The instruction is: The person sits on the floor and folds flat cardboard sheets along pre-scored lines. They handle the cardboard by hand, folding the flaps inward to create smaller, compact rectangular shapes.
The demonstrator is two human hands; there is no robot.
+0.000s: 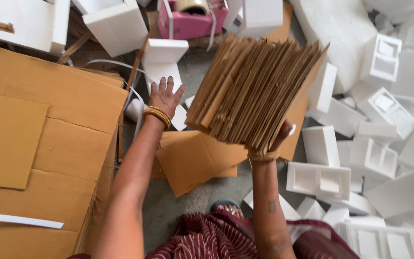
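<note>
The floor [188, 201] is littered with foam blocks [318, 180] and flat cardboard [49, 120]. The right hand [280, 136] grips a sheet stack [257, 91] from beneath, edges up so it stays together. The left hand [165, 98] reaches out open and empty, fingers spread over the foam piece [164, 60].

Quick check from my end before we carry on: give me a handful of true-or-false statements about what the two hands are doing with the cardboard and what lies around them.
1. The right hand holds up a stack of cardboard sheets. True.
2. The left hand grips the same stack. False: it is spread open, off to the stack's side, reaching down over a white foam piece.
3. White foam blocks are piled on the right side. True.
4. The pink tape dispenser lies on the big flattened carton. False: it sits at the top of the view, beyond the hands; the flat cardboard lies on the left.
5. Bangles circle the left wrist. True.
</note>
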